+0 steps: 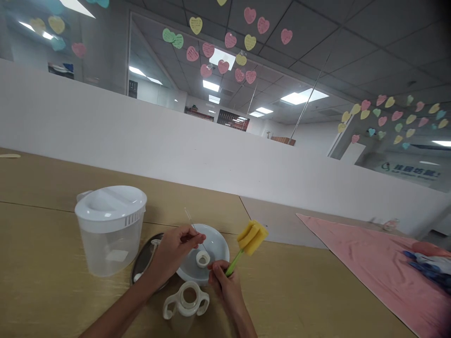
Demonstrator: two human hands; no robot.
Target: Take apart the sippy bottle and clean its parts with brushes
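Bottle: a translucent white plastic bottle with two looped handles stands uncapped on the tan wood-look table, nearest the body.
Right hand: the right hand is closed around the green handle of a yellow sponge-headed brush, sponge upward.
Left hand: the left hand pinches a thin, pale, straight stick between thumb and fingers, slanting down over the bowl.
Ring: a small white plastic ring shows against the bowl, by the stick's lower end; whether the right fingers touch it, I cannot tell.
Bowl: a pale blue-white round bowl sits beyond the bottle.
Dark plate: a dark round plate, partly behind the left forearm, bears white parts.
Pitcher: a clear plastic pitcher with a white lid stands left of the plate.
Cloth: a pink cloth spreads at right.
Partition: a white low wall runs behind, under glass dotted with heart-shaped paper notes.
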